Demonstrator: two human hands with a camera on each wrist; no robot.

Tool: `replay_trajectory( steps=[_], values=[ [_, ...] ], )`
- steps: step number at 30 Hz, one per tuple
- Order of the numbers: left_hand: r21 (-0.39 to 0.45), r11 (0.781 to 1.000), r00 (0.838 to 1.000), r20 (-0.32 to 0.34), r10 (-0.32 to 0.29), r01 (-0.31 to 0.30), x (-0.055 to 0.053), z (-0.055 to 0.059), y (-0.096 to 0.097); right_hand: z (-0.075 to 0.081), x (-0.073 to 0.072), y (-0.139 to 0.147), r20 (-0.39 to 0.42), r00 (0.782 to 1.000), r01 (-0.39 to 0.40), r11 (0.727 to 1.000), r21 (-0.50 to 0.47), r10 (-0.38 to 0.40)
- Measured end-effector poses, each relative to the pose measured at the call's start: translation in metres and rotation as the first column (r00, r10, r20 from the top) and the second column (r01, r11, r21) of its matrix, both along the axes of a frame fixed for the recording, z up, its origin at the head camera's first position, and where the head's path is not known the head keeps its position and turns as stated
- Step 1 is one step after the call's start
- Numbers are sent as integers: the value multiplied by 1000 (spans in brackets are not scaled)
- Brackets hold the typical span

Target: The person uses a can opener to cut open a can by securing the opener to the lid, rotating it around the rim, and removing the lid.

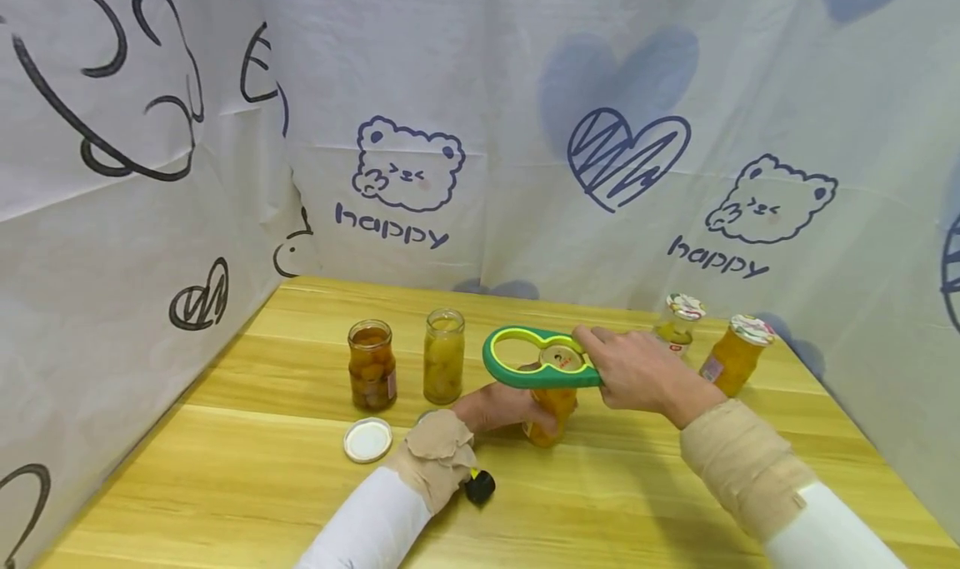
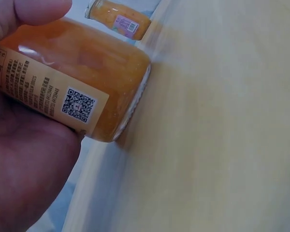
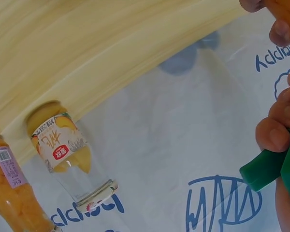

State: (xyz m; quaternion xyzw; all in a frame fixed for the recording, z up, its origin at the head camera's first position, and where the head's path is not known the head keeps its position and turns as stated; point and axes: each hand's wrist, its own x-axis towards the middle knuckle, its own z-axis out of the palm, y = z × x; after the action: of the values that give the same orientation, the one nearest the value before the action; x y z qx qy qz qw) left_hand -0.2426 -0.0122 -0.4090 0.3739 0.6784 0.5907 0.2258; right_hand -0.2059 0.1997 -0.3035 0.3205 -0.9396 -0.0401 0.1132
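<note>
My left hand (image 1: 495, 406) grips an orange-filled glass jar (image 1: 551, 423) round its side. A tan label (image 2: 77, 104) with a QR code faces the left wrist camera, and the jar's base is right at the tabletop. In my right hand (image 1: 645, 373) is the handle end of a green jar opener (image 1: 543, 378) with a yellow-green lining. One of its ring openings sits around the jar's lid (image 1: 561, 358); the larger ring lies to the left. Green plastic also shows under the curled right fingers (image 3: 273, 135) in the right wrist view.
Two lidless jars stand left, one with dark fruit (image 1: 372, 369), one with yellow fruit (image 1: 444, 361). A white lid (image 1: 367, 441) lies before them. A black-and-yellow object (image 1: 480, 487) is beside my left wrist. Lidded yellow (image 1: 673, 329) and orange (image 1: 733, 359) jars stand back right.
</note>
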Motion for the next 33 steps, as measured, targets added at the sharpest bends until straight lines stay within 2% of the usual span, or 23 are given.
replay_trajectory(
  steps=[5,11,18,22,29,33],
  values=[
    [1,999,998,36,-44,44,0,1,-2,1,-1,1,-11,1000,-23,999,25,23],
    [8,998,997,51,-59,59,1,4,-1,4,-1,1,-7,1000,-16,999,42,16],
    [-25,997,997,-15,-69,69,0,5,-3,7,0,-2,-49,998,-29,997,77,33],
    [-39,997,997,-31,-70,69,0,5,-5,8,1,-5,-63,997,-32,996,86,37],
    [-55,998,1000,12,-18,18,-1,2,-8,9,7,-9,-81,996,-29,999,26,31],
    [-64,997,999,-22,29,-31,-4,-1,-8,3,10,-12,-111,993,-43,996,-81,34]
  ],
)
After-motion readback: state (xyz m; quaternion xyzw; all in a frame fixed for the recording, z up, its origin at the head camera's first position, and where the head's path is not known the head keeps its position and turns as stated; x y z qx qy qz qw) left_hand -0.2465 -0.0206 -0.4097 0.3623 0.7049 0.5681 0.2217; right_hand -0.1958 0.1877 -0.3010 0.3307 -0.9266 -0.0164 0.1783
